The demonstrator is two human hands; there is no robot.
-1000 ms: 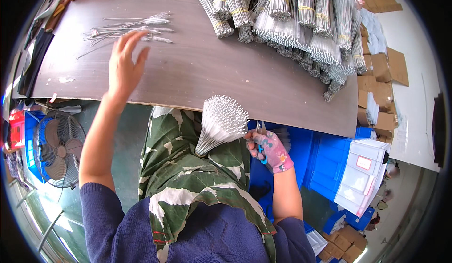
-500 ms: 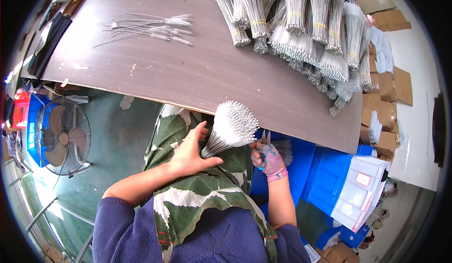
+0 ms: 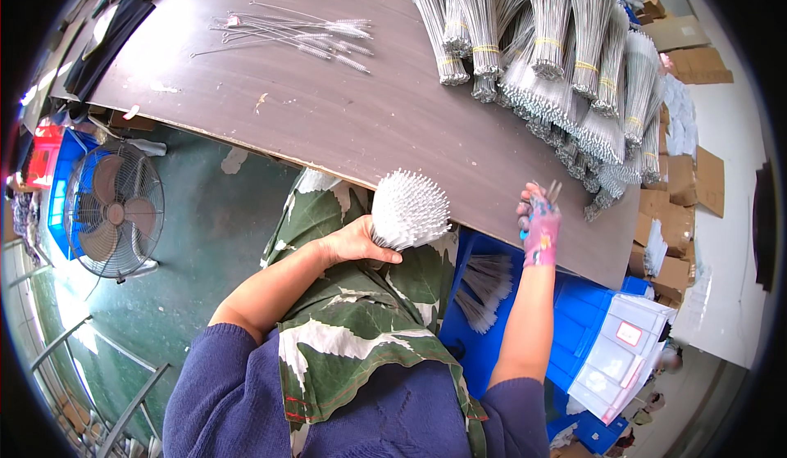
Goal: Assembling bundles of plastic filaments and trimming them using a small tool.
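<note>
My left hand (image 3: 354,241) is wrapped round a thick bundle of thin wire tube brushes (image 3: 411,208), its white ends fanned upward. The bundle stands over my lap at the table's front edge; its lower part is hidden by the hand. My right hand (image 3: 539,229), in a pink stained glove, is closed on scissors (image 3: 554,190) whose blades point up over the table's right part. Several loose tube brushes (image 3: 303,38) lie at the back left of the table. Many tied brush bundles (image 3: 549,65) are heaped at the back right.
The brown table (image 3: 344,114) spans the space in front of me. Below its right side, a blue bin (image 3: 479,351) holds more brushes (image 3: 485,290), with a white bin (image 3: 623,351) farther right. A fan (image 3: 114,212) stands at left. Cardboard boxes (image 3: 709,183) line the right side.
My left hand, spread beside the bundle before, has closed round it. My right hand has moved up and right with the scissors, away from the bundle. The view has shifted slightly.
</note>
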